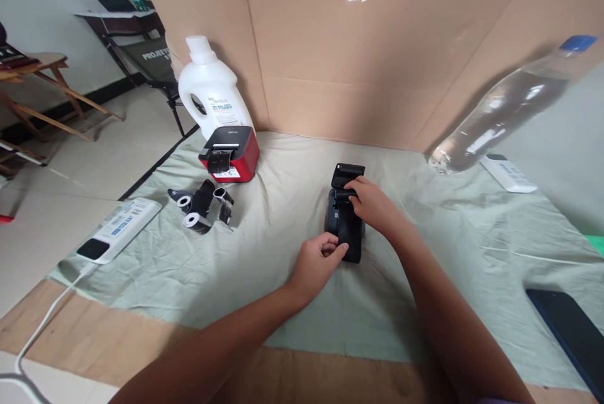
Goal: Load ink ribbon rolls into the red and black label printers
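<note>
A small black printer [334, 218] with its lid [348, 174] raised sits mid-cloth. A black ribbon strip [352, 237] runs down across it. My left hand [318, 263] pinches the strip's near end at the printer's front. Over the printer's top, my right hand [372, 204] presses fingers on the strip's far part beside the lid. To the left lie loose black ribbon rolls [202, 207] with white cores.
A red and black printer [231, 153] stands at the back left before a white detergent jug [211, 86]. A white power strip [117, 228] lies left; a clear water bottle [504, 105] and white remote [507, 174] lie right. Cardboard wall [368, 45] behind, dark phone [570, 331] near right.
</note>
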The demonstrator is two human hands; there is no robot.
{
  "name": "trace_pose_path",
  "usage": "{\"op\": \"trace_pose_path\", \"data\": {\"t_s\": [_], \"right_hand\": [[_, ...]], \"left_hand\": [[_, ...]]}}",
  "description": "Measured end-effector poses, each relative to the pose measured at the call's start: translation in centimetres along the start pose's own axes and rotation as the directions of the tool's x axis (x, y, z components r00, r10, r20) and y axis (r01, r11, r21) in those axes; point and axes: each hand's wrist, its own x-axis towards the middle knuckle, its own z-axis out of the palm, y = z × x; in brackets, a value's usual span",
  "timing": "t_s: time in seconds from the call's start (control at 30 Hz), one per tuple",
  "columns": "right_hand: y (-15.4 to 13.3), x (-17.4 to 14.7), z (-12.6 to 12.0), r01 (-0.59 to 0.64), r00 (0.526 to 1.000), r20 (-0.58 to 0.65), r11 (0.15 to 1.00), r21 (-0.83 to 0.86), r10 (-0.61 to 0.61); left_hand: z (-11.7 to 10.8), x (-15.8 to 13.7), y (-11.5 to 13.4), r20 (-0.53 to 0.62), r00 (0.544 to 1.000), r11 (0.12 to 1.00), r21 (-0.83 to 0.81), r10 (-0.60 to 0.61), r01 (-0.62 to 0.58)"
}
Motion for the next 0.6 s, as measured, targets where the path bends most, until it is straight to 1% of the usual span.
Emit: {"op": "trace_pose_path", "data": {"t_s": [0.17,0.27,0.43,0.5,0.6], "right_hand": [[0.3,0.3,1.2,-0.039,0.999,-0.028,0.998,-0.055,0.038],[0.4,0.5,1.5,-0.112,0.994,-0.027,0.991,-0.072,0.110],[-0.2,0.3,1.2,-0.210,0.977,-0.054,0.967,-0.145,0.205],[-0.5,0.2,1.2,-0.219,0.975,-0.081,0.960,-0.177,0.208],[-0.5,0.1,1.4,-0.188,0.981,-0.093,0.962,-0.197,0.173]], "left_hand": [[-0.2,0.4,0.6,0.025,0.999,0.996,-0.083,-0.038,0.040],[-0.2,0.5,1.0,0.050,0.996,0.988,-0.129,-0.078,0.084],[-0.3,0.7,0.9,0.054,0.993,0.990,-0.093,-0.104,0.108],[-0.5,0.9,0.7,0.058,0.993,0.993,-0.062,-0.100,0.103],[-0.7,1.1,0.6,0.078,0.993,0.995,-0.017,-0.092,0.094]]}}
